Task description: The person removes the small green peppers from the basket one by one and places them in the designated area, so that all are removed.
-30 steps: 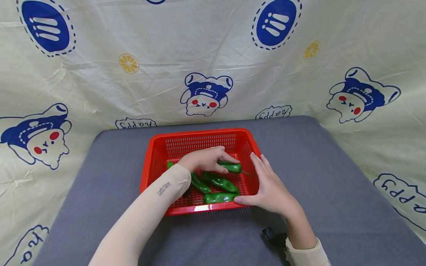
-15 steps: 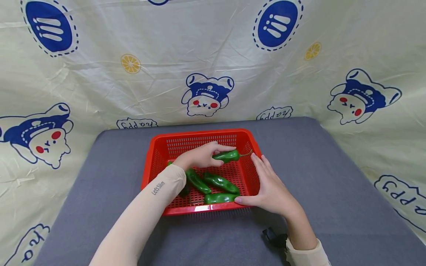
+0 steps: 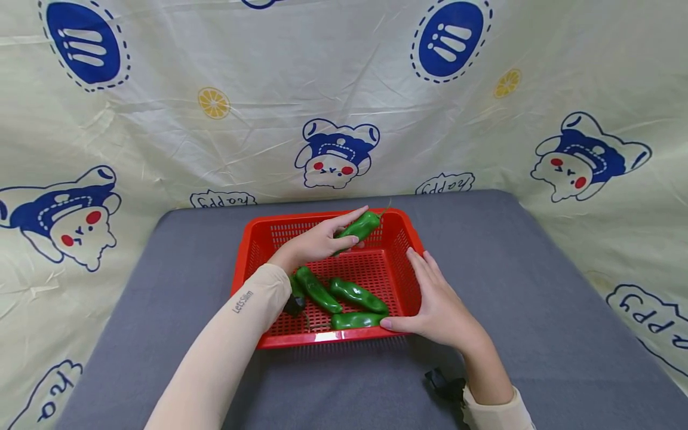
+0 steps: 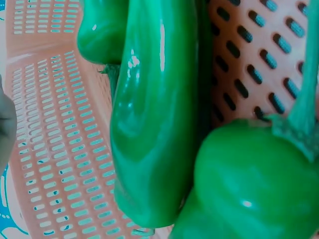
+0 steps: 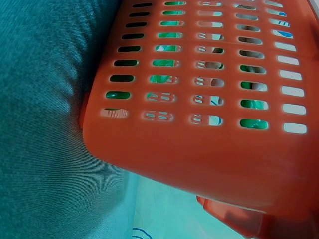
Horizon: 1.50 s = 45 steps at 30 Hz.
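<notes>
In the head view my left hand (image 3: 317, 240) grips a green chili pepper (image 3: 364, 225), thumb along its near side. That pepper is raised at the far wall of the red plastic basket (image 3: 269, 343), its stem pointing up and right. Several other green peppers (image 3: 359, 296) lie on the basket floor; my left arm partly covers one. My right hand (image 3: 443, 307) rests on the basket's near right corner, fingers extended along the right rim and thumb on the front rim. Large peppers (image 4: 154, 124) fill the left wrist view. Through the basket wall (image 5: 189, 149), green shows in the right wrist view.
The basket stands on a grey cloth-covered table (image 3: 537, 334). Behind and beside it hangs a pale printed sheet (image 3: 258, 143). A black device (image 3: 445, 383) sits by my right wrist, and another dark one (image 3: 294, 306) at my left.
My left hand has lifted the pepper from low in the basket up toward the far rim, and its stem has swung upward. The right hand keeps its place on the basket corner.
</notes>
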Available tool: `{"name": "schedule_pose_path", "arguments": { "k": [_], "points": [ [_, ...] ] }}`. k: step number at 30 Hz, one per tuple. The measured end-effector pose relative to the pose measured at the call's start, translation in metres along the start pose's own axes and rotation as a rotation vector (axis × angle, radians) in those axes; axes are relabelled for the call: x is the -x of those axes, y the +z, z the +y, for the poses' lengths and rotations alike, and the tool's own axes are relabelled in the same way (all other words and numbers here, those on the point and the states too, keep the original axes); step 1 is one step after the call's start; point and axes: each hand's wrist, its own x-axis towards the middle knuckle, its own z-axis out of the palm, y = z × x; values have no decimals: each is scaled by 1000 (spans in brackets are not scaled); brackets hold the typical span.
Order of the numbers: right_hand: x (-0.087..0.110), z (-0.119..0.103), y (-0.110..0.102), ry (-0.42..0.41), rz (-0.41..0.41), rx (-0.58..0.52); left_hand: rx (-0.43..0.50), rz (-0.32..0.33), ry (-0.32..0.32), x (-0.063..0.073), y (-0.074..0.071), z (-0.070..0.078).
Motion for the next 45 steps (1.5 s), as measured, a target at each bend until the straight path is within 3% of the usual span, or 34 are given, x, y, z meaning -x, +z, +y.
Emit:
{"name": "schedule_pose_path", "arguments": {
  "k": [10,27,39,45],
  "points": [
    [0,-1,0,-6,6,-8,60,47,11,2,0,2],
    [0,0,1,-9,10,-16,206,271,50,11,-8,9],
    [0,-1,2,4,2,-6,320,326,81,24,-17,10],
    [-1,-1,3,1,6,-7,410,332,109,41,-20,27]
  ]
}}
